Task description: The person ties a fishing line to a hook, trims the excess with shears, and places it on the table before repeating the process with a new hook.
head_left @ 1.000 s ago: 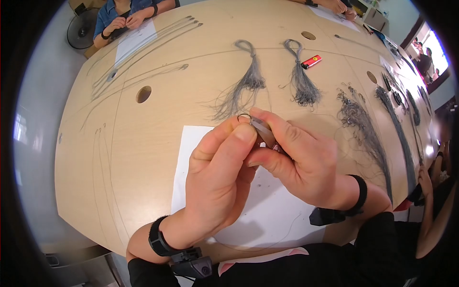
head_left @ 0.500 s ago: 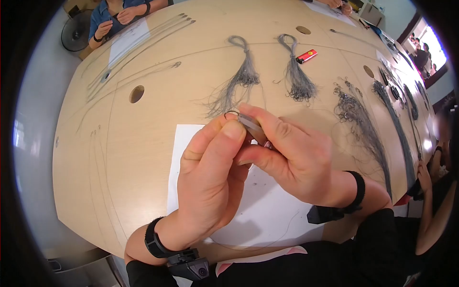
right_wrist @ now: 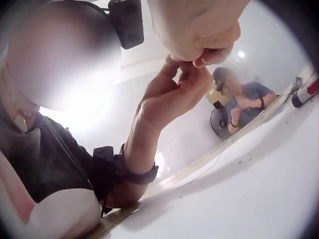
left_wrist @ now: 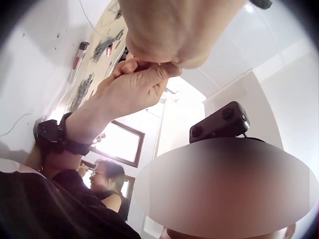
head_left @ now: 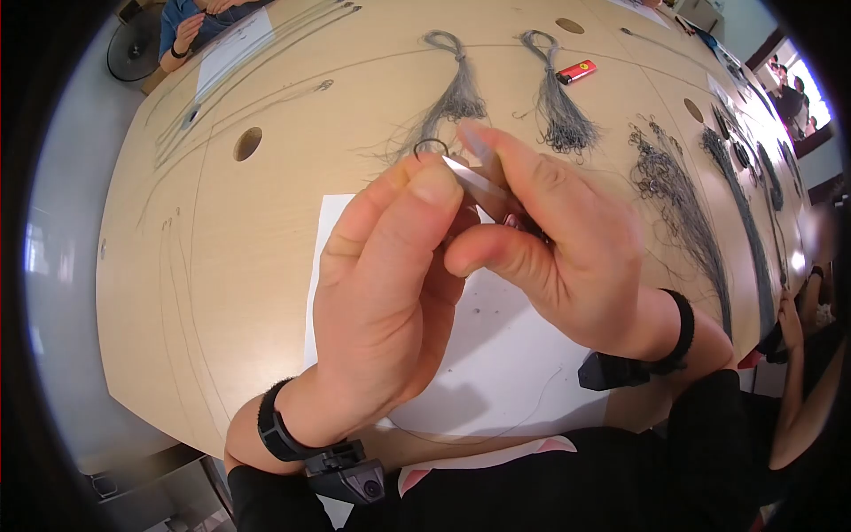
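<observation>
Both hands are raised together over a white sheet of paper (head_left: 496, 363) on a wooden table (head_left: 248, 266). My left hand (head_left: 429, 174) pinches a small dark wire ring (head_left: 432, 144) between thumb and forefinger. My right hand (head_left: 483, 199) grips a flat grey metal tool (head_left: 474, 183), its tip touching the left fingertips just under the ring. The wrist views look up from below: the right hand (left_wrist: 134, 84) meets the left hand (left_wrist: 174, 30), and the left hand (right_wrist: 174, 94) meets the right hand (right_wrist: 199, 30). The ring is hidden in both.
Tied bundles of thin grey wire (head_left: 454, 93) (head_left: 558, 115) lie beyond the hands, with a red lighter (head_left: 576, 71) beside them. More bundles (head_left: 683, 213) run down the right side. Round holes (head_left: 247, 144) mark the tabletop. Another person (head_left: 191, 22) sits at the far left.
Both hands have risen toward the camera and look larger. They keep their hold on the ring and the tool.
</observation>
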{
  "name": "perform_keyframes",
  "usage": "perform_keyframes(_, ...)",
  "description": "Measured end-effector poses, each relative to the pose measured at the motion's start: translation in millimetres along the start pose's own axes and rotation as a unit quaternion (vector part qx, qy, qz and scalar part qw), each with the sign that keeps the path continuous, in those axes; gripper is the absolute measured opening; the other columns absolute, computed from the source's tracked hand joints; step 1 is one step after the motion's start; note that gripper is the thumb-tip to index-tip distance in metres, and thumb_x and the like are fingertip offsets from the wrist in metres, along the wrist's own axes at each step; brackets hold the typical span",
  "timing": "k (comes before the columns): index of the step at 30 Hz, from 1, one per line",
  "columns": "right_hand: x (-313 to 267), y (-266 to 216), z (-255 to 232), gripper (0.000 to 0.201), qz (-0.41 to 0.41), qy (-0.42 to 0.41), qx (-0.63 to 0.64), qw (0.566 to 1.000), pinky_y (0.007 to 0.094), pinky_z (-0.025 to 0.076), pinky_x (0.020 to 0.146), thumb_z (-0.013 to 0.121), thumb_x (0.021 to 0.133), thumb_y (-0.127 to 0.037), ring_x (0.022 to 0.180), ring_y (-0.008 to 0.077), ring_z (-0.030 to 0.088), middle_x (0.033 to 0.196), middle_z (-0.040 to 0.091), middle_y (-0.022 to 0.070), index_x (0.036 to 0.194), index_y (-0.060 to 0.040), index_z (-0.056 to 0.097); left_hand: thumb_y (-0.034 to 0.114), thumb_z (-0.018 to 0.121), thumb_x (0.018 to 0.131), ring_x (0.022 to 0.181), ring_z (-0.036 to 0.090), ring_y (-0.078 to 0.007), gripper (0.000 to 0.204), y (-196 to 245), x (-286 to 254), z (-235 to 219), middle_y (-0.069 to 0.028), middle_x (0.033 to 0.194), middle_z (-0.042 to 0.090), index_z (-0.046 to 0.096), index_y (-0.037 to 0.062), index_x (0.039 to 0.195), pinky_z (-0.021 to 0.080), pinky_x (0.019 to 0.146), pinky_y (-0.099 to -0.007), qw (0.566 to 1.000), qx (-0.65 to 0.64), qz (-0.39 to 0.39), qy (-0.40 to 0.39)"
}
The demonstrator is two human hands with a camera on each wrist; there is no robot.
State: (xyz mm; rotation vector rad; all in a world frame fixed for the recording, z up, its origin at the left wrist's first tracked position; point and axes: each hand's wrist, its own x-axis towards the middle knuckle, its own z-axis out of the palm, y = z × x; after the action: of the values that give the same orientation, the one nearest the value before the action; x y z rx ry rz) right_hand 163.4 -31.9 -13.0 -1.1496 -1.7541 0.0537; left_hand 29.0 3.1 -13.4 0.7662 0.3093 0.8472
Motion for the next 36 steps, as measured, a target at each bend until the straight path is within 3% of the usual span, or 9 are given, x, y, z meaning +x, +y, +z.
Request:
perform_keyframes(3,-1,1,2,0.046,-0.006,0.001,0.009,1.000,0.0216,0.042,0.053,0.060,0.073,-0.026,0.058,0.0126,0.051,0.073,0.055,0.0086,0.104,0.0050,0.049,0.026,0.039,0.085,0.087,0.050,-0.0117,0.025,0,0,3,-0.0032,0.092,0.055,0.050,0.0068,0.096,0.038,0.080,-0.0273,0.999,-0.001,0.023,-0.025)
perform_keyframes(7,1,-4,-3,0.036,-0.014,-0.014,0.001,1.000,0.0224,0.043,0.054,0.058,0.076,-0.019,0.060,0.0149,0.055,0.072,0.056,0.0104,0.101,0.0063,0.049,0.026,0.038,0.085,0.087,0.050,-0.0117,0.025,-1,-3,5,-0.0030,0.091,0.054,0.049,0.0064,0.097,0.038,0.080,-0.0270,1.000,0.002,0.017,0.011)
perform_keyframes(12,3,-6,-5,0.035,-0.012,-0.025,-0.009,1.000,0.0225,0.044,0.055,0.059,0.075,-0.018,0.061,0.0163,0.056,0.073,0.057,0.0112,0.099,0.0068,0.050,0.027,0.038,0.085,0.086,0.051,-0.0122,0.027,0,-1,1,-0.0036,0.090,0.055,0.049,0.0053,0.098,0.038,0.080,-0.0275,1.000,0.017,0.017,-0.012)
perform_keyframes(15,-1,-4,-4,0.034,-0.016,-0.018,-0.011,1.000,0.0225,0.045,0.055,0.059,0.075,-0.017,0.061,0.0167,0.056,0.074,0.057,0.0121,0.098,0.0069,0.051,0.028,0.038,0.085,0.087,0.051,-0.0125,0.029,-3,-3,2,-0.0041,0.092,0.054,0.048,0.0047,0.099,0.038,0.080,-0.0278,0.999,0.005,-0.003,0.047)
perform_keyframes(27,-4,3,0,0.034,-0.034,0.006,-0.028,0.999,0.0222,0.044,0.052,0.061,0.072,-0.018,0.058,0.0169,0.057,0.069,0.058,0.0116,0.095,0.0055,0.053,0.028,0.037,0.086,0.092,0.050,-0.0131,0.031,-6,1,-5,-0.0047,0.100,0.053,0.045,0.0049,0.105,0.038,0.083,-0.0282,0.999,0.000,0.020,-0.026)
perform_keyframes(36,-3,2,0,0.034,-0.030,0.010,-0.026,0.999,0.0227,0.044,0.051,0.062,0.071,-0.018,0.056,0.0175,0.056,0.069,0.058,0.0113,0.094,0.0058,0.053,0.026,0.039,0.086,0.092,0.051,-0.0126,0.028,-6,0,-3,-0.0040,0.098,0.054,0.048,0.0051,0.101,0.039,0.082,-0.0274,0.999,-0.017,0.022,-0.023)
